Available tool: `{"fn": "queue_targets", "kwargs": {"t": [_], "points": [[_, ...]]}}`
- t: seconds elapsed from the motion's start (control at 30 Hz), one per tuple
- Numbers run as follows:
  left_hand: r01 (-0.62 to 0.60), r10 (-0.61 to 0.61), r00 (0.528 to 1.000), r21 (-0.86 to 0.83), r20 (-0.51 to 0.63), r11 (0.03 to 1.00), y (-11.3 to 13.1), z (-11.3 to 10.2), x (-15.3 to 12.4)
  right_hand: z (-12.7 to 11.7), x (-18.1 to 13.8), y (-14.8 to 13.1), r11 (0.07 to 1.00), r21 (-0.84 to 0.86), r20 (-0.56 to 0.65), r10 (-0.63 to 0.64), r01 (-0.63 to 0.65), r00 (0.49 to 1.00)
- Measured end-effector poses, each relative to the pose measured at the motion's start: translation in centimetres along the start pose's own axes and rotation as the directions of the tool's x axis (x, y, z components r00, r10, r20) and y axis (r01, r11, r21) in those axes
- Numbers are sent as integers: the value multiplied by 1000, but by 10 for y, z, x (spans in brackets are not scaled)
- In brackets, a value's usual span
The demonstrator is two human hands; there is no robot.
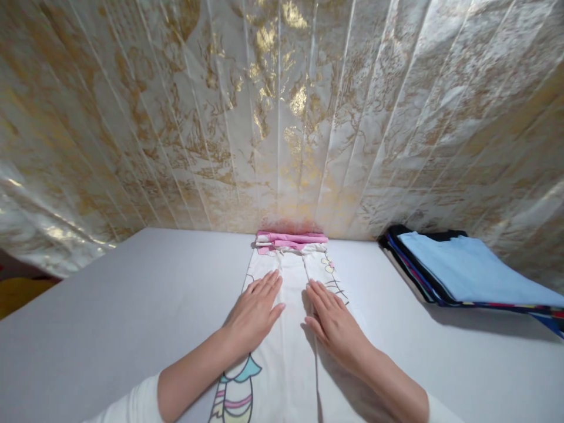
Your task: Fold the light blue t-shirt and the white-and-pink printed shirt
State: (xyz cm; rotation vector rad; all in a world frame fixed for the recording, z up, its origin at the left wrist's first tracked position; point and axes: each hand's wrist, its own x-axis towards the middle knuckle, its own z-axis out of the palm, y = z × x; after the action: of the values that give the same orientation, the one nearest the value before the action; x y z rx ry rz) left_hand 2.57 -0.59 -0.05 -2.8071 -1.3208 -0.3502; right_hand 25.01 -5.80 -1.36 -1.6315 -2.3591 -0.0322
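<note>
A white garment (288,329) with a coloured cartoon print lies lengthwise on the table, its sides folded inward into a narrow strip. At its far end is a pink band (299,238), bunched or folded. My left hand (255,311) rests flat on the left part of the cloth, fingers stretched out. On the right part, my right hand (332,317) lies flat too, beside a fold line that runs toward me. Neither hand grasps the cloth. The near end of the garment runs out of view at the bottom.
A stack of folded clothes (476,270), light blue on top with dark ones under it, sits at the table's right. The white table (110,311) meets a gold-and-silver patterned curtain (282,117) at the back. Something yellow (22,292) shows beyond the left edge.
</note>
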Motion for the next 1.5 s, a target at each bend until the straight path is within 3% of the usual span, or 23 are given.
{"fn": "queue_targets", "kwargs": {"t": [0.2,0.5,0.77,0.87,0.97,1.1,1.2,1.33,1.5], "points": [[24,-22,998,-26,53,999,18,3,-30,-9,-33,-23,999,2,119,40,-41,992],[-20,20,999,3,-38,1000,22,10,-40,-9,-47,-27,1000,26,120,2,-5,993],[-59,61,998,-71,24,996,15,-1,-38,-15,-50,-16,995,103,99,-1,-9,995],[-156,158,987,-112,10,981,10,-12,-14,-18,-57,-9,995,95,37,1,-5,999],[-258,265,964,-140,33,956,9,-16,34,-12,-64,-9,998,40,-2,-58,58,998],[-320,334,940,-158,68,934,17,-5,109,8,-67,-10,977,-85,-85,-205,198,975],[-349,366,927,-171,81,921,26,11,147,24,-67,-8,945,-176,-155,-302,274,941],[-315,336,938,-193,87,929,30,34,165,32,-72,-5,942,-231,-157,-283,243,946],[-276,305,947,-231,101,933,28,49,170,36,-86,-17,961,-175,-100,-233,214,967]]}}
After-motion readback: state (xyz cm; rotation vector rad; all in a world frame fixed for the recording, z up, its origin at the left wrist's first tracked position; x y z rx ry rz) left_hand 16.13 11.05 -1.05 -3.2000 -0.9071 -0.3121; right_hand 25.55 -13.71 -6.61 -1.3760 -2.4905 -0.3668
